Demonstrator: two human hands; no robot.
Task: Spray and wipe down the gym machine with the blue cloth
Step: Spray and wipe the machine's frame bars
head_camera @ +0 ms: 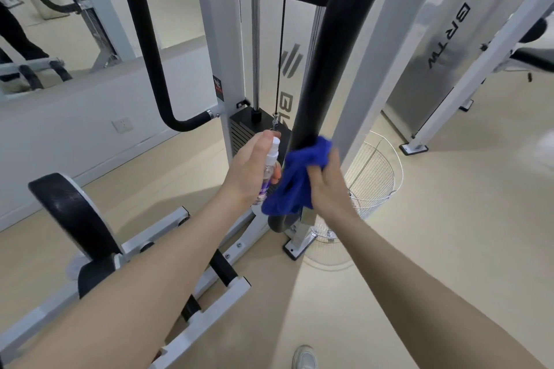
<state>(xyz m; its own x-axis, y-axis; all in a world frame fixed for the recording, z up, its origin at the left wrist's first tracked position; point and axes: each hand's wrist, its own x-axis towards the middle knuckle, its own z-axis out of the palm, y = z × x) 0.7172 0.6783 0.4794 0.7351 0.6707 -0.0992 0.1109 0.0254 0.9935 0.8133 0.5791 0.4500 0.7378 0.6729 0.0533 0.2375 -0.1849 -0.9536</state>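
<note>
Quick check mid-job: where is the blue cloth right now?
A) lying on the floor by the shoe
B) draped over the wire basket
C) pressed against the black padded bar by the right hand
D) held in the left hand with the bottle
C: the right hand presses the blue cloth against the black padded bar, while the left hand holds only the spray bottle.
</note>
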